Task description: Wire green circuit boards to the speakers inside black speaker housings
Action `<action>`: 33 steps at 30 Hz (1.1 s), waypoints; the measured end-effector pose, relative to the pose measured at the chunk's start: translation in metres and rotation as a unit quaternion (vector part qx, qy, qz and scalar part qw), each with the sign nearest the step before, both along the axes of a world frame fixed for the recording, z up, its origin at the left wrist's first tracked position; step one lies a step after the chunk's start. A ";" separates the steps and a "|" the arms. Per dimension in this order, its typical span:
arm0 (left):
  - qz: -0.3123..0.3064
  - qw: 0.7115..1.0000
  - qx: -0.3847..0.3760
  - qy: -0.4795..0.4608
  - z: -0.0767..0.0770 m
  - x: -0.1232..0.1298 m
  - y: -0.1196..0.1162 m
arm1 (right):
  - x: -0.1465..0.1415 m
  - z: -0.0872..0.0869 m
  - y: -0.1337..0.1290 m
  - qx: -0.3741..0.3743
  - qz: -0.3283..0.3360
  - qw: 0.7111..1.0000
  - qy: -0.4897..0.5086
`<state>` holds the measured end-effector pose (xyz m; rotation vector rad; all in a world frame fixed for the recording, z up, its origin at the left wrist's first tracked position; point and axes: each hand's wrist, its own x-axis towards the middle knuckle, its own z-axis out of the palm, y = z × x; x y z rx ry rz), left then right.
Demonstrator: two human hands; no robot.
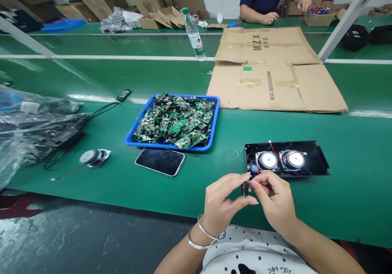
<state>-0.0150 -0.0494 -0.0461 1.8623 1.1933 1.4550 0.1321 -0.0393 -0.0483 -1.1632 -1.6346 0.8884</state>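
My left hand [225,196] grips a small circuit board [244,188] on edge between thumb and fingers, at the near left corner of a black speaker housing [315,159]. Pinched at the same board, the fingers of my right hand [274,196] close on a thin red-and-black wire [266,186]; its end is hidden by the fingertips. Two round speakers [268,160] sit in the housing, with a red wire and white plug lying across them. A blue cylindrical part [254,168] shows just beyond my fingertips.
A blue tray [126,142] heaped with green circuit boards stands left of my hands, a phone [161,161] in front. Farther left lie a loose speaker [94,157] and plastic-wrapped parts [27,131]. Behind are flattened cardboard [284,78], a water bottle [194,35] and another person [266,0].
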 end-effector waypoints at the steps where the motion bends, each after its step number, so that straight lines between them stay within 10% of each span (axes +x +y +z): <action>1: 0.001 1.000 -0.004 -0.002 0.000 0.000 -0.001 | 0.000 0.000 0.000 -0.003 -0.001 1.000 0.000; 13: -0.032 0.988 -0.106 -0.112 0.000 0.003 0.004 | 0.008 0.003 0.006 -0.011 0.046 0.999 0.004; 23: -0.045 0.902 -0.344 -0.257 -0.021 -0.029 -0.001 | 0.117 -0.028 0.025 0.184 0.047 0.900 -0.393; 33: -0.213 0.814 -0.426 -0.332 -0.020 0.003 -0.013 | 0.073 -0.019 -0.003 0.148 0.038 0.925 -0.347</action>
